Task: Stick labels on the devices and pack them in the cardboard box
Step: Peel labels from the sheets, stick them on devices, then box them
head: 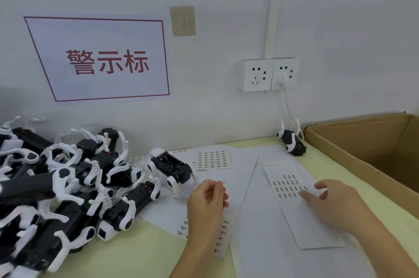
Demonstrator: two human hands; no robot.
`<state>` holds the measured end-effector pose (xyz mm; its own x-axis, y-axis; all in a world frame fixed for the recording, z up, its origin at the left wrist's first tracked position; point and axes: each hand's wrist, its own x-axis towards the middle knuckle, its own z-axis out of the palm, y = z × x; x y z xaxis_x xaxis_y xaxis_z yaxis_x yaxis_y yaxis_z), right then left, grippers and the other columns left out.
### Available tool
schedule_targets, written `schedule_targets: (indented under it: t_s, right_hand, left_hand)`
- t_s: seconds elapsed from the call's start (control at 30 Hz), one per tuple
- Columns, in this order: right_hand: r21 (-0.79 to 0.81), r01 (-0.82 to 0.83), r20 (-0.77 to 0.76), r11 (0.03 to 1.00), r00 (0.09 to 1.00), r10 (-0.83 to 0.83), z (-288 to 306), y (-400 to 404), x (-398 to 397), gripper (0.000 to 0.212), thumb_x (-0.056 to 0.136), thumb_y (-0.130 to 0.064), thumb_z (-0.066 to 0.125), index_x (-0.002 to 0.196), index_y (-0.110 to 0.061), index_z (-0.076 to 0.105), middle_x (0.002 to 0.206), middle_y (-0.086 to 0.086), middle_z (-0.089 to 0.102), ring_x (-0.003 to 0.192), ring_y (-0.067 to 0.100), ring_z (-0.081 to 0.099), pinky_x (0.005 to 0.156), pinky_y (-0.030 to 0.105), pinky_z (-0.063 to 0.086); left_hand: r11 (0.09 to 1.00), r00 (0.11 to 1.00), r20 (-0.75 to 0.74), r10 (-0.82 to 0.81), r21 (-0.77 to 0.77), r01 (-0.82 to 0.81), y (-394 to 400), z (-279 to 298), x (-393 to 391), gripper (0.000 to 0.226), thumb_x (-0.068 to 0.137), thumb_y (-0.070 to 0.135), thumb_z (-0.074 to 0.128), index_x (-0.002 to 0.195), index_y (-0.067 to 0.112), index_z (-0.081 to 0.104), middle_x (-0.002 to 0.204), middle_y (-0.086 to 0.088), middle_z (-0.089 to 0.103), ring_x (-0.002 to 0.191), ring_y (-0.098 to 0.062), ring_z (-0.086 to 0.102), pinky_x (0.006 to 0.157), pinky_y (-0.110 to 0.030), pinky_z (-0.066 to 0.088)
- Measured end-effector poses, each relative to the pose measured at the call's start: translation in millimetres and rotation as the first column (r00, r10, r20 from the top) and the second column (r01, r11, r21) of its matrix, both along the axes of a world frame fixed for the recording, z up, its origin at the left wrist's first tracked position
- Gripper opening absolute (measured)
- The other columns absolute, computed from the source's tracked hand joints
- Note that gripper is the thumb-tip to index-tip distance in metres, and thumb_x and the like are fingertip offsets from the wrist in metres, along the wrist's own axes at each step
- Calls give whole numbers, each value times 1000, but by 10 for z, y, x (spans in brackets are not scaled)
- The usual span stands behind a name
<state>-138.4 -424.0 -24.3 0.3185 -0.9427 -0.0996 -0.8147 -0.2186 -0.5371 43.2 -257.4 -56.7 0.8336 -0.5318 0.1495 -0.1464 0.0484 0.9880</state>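
Black-and-white devices [68, 187]; brown cardboard box [353, 141]; pale-yellow table [145, 252]

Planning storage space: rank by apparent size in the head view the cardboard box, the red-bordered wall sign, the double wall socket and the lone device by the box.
1. Red-bordered white wall sign; brown cardboard box is cropped, so these two are unsure.
2. White double wall socket.
3. Lone black-and-white device.
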Motion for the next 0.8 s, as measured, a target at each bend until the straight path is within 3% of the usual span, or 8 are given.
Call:
schedule_targets:
  t_s: [0.07,0.17,0.23,0.33,0.4,0.53,0.7,0.8]
  right_hand:
    - [5,-13,-48,1000,999,13,-38,78,99,67,82,-54,73,135,-18,52,124,3,61,113,25,58,90,32,46]
    - [39,-43,-34,998,998,45,-81,146,215,68,77,-46,81,133,-19,53,126,3,60,109,22,59,81,27,43]
    - [45,-46,11,998,999,46,-91,137,244,60,78,-35,83,128,-17,56,123,1,62,95,18,55,69,23,40]
    - [39,-72,56,997,996,70,-113,103,260,27,84,-25,77,105,-17,62,114,-1,67,85,16,55,54,17,35]
    - [33,-101,73,994,992,99,-117,91,257,14,87,-23,73,93,-19,62,103,-4,67,86,16,59,54,17,35]
    - [23,-120,95,993,989,117,-54,84,196,14,89,-22,70,91,-23,56,92,-10,58,86,15,55,58,17,38]
    - [226,-222,265,948,951,160,-27,202,212,17,86,-6,71,94,-20,66,94,-4,73,88,18,71,77,32,57]
    - [218,-203,239,955,959,150,14,173,172,11,89,-2,65,90,-13,62,93,4,70,85,18,67,70,28,53]
  left_hand:
    - [1000,1000,20,-4,15,4,1,3,-12,26,100,17,57,77,11,67,69,0,69,60,-8,64,68,-32,53]
    - [1000,999,32,-9,21,8,0,15,-24,26,100,16,57,76,10,67,69,0,69,60,-8,64,68,-30,53]
    - [999,999,30,-16,29,15,1,19,-32,26,100,16,57,76,11,66,70,-1,69,60,-7,63,65,-25,52]
    - [999,999,31,-24,45,23,4,18,-35,26,100,16,57,75,11,66,71,0,70,60,-7,63,65,-24,52]
    - [998,999,36,-29,52,27,6,13,-32,26,99,15,57,76,11,66,71,2,70,60,-6,64,65,-24,51]
    - [998,999,40,-30,50,28,11,10,-32,25,100,15,57,77,11,66,71,3,70,61,-7,64,64,-22,51]
    - [998,998,51,-25,51,23,2,12,-31,26,99,14,56,75,12,66,70,3,69,61,-7,64,65,-24,52]
    - [1000,998,56,3,25,-5,4,4,-27,26,99,12,56,75,12,65,69,3,69,61,-8,65,68,-30,54]
